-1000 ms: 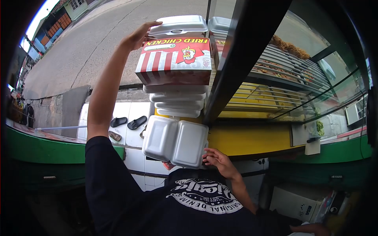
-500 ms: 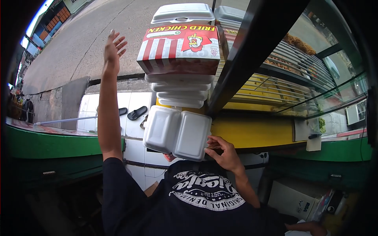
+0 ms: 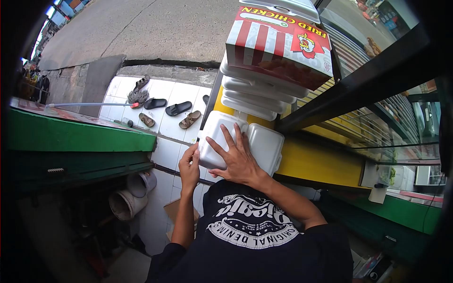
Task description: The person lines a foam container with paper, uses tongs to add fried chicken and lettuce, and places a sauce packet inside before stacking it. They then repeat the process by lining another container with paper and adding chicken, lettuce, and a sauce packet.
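A white foam takeaway box (image 3: 265, 147) lies on the counter in front of me, its two raised panels side by side and smooth sides up. My right hand (image 3: 237, 158) rests flat across the left panel with its fingers spread. At the left edge of that panel, my left hand (image 3: 189, 166) has its thumb and fingers closed on the rim. Just beyond is a stack of white foam boxes (image 3: 257, 96). A red-and-white striped fried chicken carton (image 3: 278, 45) sits on top of the stack.
A dark post (image 3: 358, 75) slants beside the stack, near the glass display case with metal racks (image 3: 361, 106). The yellow counter (image 3: 321, 158) extends right. Sandals (image 3: 178, 108) and a mop (image 3: 138, 96) lie on white floor tiles. Buckets (image 3: 127, 203) stand lower left.
My left hand has come down from its raised position to the box's left edge. My right hand has moved from the right edge onto the left panel. The view has turned left.
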